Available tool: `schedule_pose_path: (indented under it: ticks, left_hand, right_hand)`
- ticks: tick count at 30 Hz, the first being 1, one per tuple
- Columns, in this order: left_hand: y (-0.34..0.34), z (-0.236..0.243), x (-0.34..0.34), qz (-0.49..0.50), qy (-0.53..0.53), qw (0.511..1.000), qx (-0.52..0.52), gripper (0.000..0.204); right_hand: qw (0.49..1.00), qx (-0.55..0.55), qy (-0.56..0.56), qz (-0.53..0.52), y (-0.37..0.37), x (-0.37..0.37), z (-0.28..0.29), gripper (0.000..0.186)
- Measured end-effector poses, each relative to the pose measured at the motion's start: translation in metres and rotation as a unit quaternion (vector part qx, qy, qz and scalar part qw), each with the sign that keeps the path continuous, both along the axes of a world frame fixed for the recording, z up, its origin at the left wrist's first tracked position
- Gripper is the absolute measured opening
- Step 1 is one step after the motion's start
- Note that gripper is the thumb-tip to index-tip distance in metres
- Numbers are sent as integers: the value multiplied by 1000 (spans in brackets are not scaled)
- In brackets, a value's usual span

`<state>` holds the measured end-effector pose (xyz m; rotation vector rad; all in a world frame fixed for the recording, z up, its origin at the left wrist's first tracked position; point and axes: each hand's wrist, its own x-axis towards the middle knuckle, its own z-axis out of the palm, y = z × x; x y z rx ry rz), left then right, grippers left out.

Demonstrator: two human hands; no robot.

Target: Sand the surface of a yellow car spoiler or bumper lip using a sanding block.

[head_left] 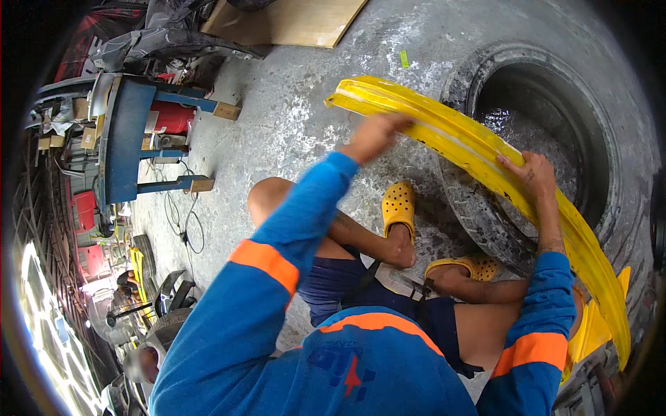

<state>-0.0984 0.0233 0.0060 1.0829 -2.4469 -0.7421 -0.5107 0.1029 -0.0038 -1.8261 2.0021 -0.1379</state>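
A long, curved yellow body panel (479, 142), ridged and scuffed with whitish and dark marks, slants across the right half of the view. It rests over the rim of a round, dark, tyre-like tub (479, 90) with some water at its bottom. My right hand (533, 179) grips the panel near its middle, thumb on top and the other fingers partly hidden. Smeared by motion, my left hand (378, 135) touches the panel's near edge toward its far left end. Whether it holds anything cannot be made out.
Yellow clogs (399, 211) are on my feet beside the tub. Another yellow piece (590, 329) lies at the lower right. A blue metal stand (128, 139), a loose cable (184, 232) and a cardboard sheet (291, 21) lie leftward and ahead. Another person (143, 364) is at lower left.
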Motion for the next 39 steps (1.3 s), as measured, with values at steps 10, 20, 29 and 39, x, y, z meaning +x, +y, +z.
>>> schedule_pose_path:
  ticks: [10,20,29,39]
  left_hand:
    - [5,-18,-35,-27,20,999,33,32]
    - [0,5,-32,24,-3,995,98,39]
    - [2,3,-34,-42,9,999,13,50]
    - [1,5,-28,-34,8,998,47,39]
  right_hand:
    - [1000,-21,-3,5,1,0,-2,89]
    - [1000,-8,13,2,0,-1,-2,89]
    - [1000,-18,16,9,1,-2,-5,87]
    - [1000,-24,11,6,2,-1,0,87]
